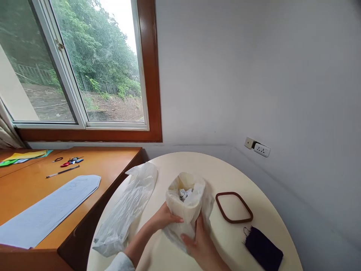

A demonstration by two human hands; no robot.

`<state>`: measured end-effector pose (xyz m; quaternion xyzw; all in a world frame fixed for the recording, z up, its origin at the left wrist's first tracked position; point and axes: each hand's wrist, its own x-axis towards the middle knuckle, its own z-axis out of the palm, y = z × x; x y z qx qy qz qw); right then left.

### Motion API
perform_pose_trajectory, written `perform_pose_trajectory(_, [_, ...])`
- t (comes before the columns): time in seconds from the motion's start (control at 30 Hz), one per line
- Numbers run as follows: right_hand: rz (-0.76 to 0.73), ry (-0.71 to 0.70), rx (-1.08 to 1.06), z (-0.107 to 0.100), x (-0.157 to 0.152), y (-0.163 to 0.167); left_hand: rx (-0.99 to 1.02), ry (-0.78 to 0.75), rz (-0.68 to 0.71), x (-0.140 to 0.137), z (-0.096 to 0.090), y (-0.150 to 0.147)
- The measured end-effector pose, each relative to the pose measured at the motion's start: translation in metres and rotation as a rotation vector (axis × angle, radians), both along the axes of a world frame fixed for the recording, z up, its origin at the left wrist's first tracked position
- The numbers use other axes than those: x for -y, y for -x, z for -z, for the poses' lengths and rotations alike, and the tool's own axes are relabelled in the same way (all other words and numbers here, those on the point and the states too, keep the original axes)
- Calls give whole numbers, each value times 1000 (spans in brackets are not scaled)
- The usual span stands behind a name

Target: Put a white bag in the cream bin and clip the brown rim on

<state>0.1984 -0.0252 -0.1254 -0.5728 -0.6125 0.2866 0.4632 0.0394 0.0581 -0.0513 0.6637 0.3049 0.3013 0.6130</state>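
A small cream waste bin [184, 209] stands near the middle of the round table, a thin white plastic bag draped over its rim and down its sides. Crumpled white paper scraps [186, 194] lie inside it. My left hand [165, 217] grips the bin's left side through the bag, thumb across the front. On the lower right, my right hand [199, 239] is wrapped round the bin and the loose bag film; part of its fingers is hidden behind. A brown rounded-square ring [234, 221] lies flat to the right, touched by neither hand.
The round cream table [225, 173] holds a flattened clear plastic bag [132, 203] at left and a dark purple cloth pouch [263, 248] at right. A wooden desk [107, 158] adjoins with papers [56, 207], a pen [62, 172] and keys [72, 161]. Wall sockets [262, 149] are at right.
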Motion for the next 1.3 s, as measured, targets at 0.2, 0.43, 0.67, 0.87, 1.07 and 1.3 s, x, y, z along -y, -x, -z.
perform_pose_trajectory(0.2, [-255,182,61,-25,34,-23,-104,-37,66,6,-11,36])
perform_pose_trajectory(0.43, [109,-9,57,-77,12,-70,-272,-490,-647,52,-27,45])
perform_pose_trajectory(0.67, [95,-111,268,-73,-34,-71,-625,-661,-581,92,-15,-10])
perform_pose_trajectory(0.87, [71,-174,434,-62,-41,-66,-647,-802,-638,81,13,-18])
perform_pose_trajectory(1.07, [64,-103,438,-43,-35,-74,-784,-688,-520,90,15,-3])
perform_pose_trajectory(1.3, [-104,43,211,-66,-41,-102,-686,-397,-439,86,-15,22])
